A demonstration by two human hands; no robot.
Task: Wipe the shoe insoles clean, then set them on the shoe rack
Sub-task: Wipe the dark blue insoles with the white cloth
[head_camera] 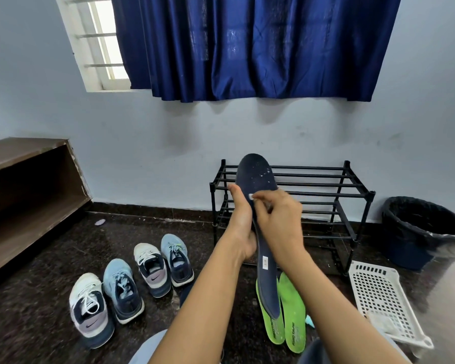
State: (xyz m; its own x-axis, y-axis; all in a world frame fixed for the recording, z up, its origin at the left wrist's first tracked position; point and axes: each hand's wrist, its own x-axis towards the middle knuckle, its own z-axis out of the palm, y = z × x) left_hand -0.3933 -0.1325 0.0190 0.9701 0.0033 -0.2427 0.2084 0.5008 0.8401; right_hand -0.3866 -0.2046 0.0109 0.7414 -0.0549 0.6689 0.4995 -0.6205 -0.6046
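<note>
My left hand [241, 222] grips a dark navy insole [256, 177] from behind and holds it upright, toe end up. White specks dot its toe area. My right hand [281, 219] pinches a small white bit [250, 196] against the insole's face, fingers curled. Two green insoles [292, 308] lie on the dark floor below the held one. The black metal shoe rack [326, 190] stands against the wall right behind my hands, with bare bars.
Two pairs of sneakers [132, 282] sit on the floor at left. A white perforated basket [381, 292] lies at right, with a black-lined bin [423, 227] beyond it. A brown wooden shelf [29, 195] stands far left. A small teal object [310, 321] lies beside the green insoles.
</note>
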